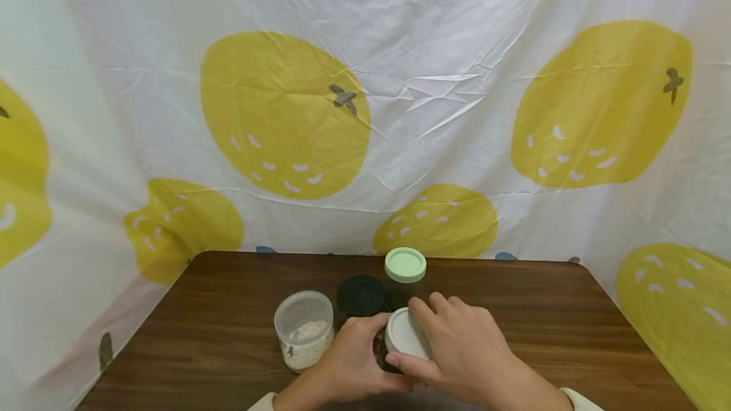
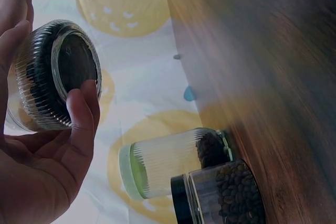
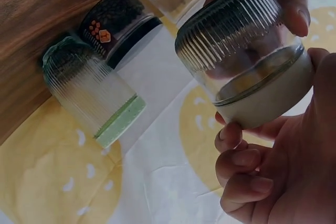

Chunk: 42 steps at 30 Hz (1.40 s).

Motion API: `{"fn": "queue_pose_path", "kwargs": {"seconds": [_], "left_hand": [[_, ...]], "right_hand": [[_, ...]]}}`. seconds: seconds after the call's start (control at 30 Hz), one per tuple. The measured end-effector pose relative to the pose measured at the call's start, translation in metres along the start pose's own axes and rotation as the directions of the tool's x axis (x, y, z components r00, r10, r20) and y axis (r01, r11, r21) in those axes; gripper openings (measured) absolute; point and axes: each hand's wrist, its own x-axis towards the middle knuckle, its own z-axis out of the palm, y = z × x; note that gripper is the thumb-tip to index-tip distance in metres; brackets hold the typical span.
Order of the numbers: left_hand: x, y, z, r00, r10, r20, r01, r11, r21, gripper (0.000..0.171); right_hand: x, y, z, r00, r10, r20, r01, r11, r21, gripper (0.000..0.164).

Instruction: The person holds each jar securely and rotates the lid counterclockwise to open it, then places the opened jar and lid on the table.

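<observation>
A ribbed glass jar (image 3: 231, 30) with dark contents is held up above the table between both hands. My left hand (image 1: 356, 357) grips its body, and in the left wrist view the fingers (image 2: 81, 111) curl round to its base. A white lid (image 1: 407, 333) covers the top. My right hand (image 1: 465, 344) grips this lid from the right, thumb at the near rim and fingers over the far side. In the right wrist view the lid's side sits flush against the glass, the jar tilted in that picture.
Left of the hands stands an uncovered clear tub (image 1: 305, 335) with pale flakes. Behind are a black-lidded jar (image 1: 361, 297) of dark beans and a taller ribbed jar with a green lid (image 1: 405, 265). A lemon-print cloth (image 1: 422, 144) hangs behind the brown wooden table (image 1: 228, 322).
</observation>
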Motion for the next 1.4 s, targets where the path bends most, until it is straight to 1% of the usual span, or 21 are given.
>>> {"fn": "queue_pose_path", "kwargs": {"seconds": [0.17, 0.27, 0.4, 0.5, 0.77, 1.03, 1.23, 1.3, 1.4], "left_hand": [[-0.0008, 0.0012, 0.0006, 0.999, -0.019, 0.037, 0.022, 0.997, -0.077, 0.063], [-0.0004, 0.0073, -0.0011, 0.998, -0.026, 0.053, 0.032, 0.993, -0.117, 0.064], [0.0005, 0.0087, 0.001, 0.998, -0.043, 0.054, 0.049, 0.992, -0.115, 0.069], [-0.0004, 0.0046, 0.0045, 0.997, -0.063, 0.051, 0.067, 0.993, -0.094, 0.073], [-0.0011, 0.0044, 0.0042, 0.998, -0.062, 0.028, 0.064, 0.996, -0.068, 0.068], [-0.0009, 0.0039, 0.0027, 0.996, -0.074, 0.042, 0.078, 0.992, -0.098, 0.069], [-0.0001, 0.0034, 0.0017, 0.998, -0.051, 0.047, 0.056, 0.992, -0.111, 0.067], [-0.0004, 0.0032, 0.0012, 0.997, -0.04, 0.066, 0.049, 0.989, -0.142, 0.065], [-0.0013, 0.003, 0.001, 0.995, -0.035, 0.092, 0.05, 0.985, -0.166, 0.065]], "right_hand": [[0.0016, 0.0027, 0.0016, 1.0, -0.013, 0.013, 0.012, 1.0, 0.023, 0.065], [0.0023, 0.0034, 0.0023, 1.0, -0.003, 0.018, 0.002, 0.999, 0.034, 0.063], [0.003, 0.003, 0.0012, 1.0, 0.017, 0.02, -0.017, 0.999, 0.031, 0.062], [0.003, 0.0027, -0.0001, 1.0, 0.02, 0.018, -0.021, 0.999, 0.026, 0.062], [0.0032, 0.0035, -0.002, 1.0, 0.003, 0.026, -0.004, 0.998, 0.059, 0.06], [0.0037, 0.0037, -0.0036, 0.999, -0.007, 0.032, 0.005, 0.997, 0.083, 0.061], [0.0035, 0.0038, -0.0046, 0.999, -0.018, 0.028, 0.015, 0.997, 0.081, 0.06], [0.003, 0.0041, -0.0048, 0.999, -0.036, 0.024, 0.034, 0.995, 0.089, 0.06], [0.0019, 0.0047, -0.0057, 0.997, -0.074, 0.016, 0.072, 0.992, 0.104, 0.059]]}}
